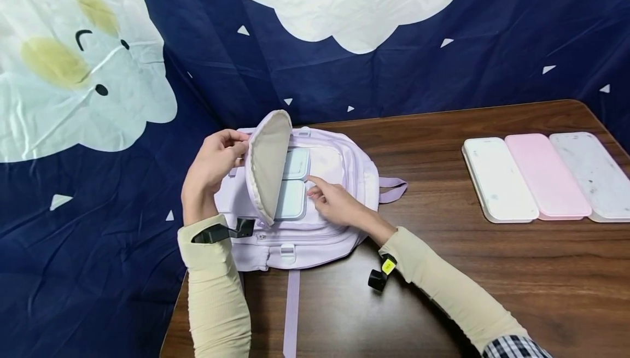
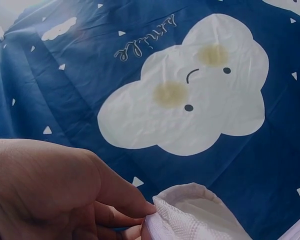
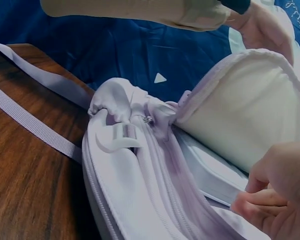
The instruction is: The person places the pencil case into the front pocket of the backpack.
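A pale lavender backpack lies flat on the wooden table, its front pocket flap lifted so the cream lining shows. My left hand pinches the flap's edge between thumb and fingers; the left wrist view shows this grip close up. Two light blue flat cases, an upper one and a lower one, lie side by side under the raised flap, partly covered by it. My right hand reaches in from the right, index finger extended to the edge where the cases meet, other fingers bent, holding nothing visible.
On the right of the table lie three long flat cases side by side: white, pink and a pale speckled one. A lavender strap hangs toward the front. Behind is a navy cloth with clouds.
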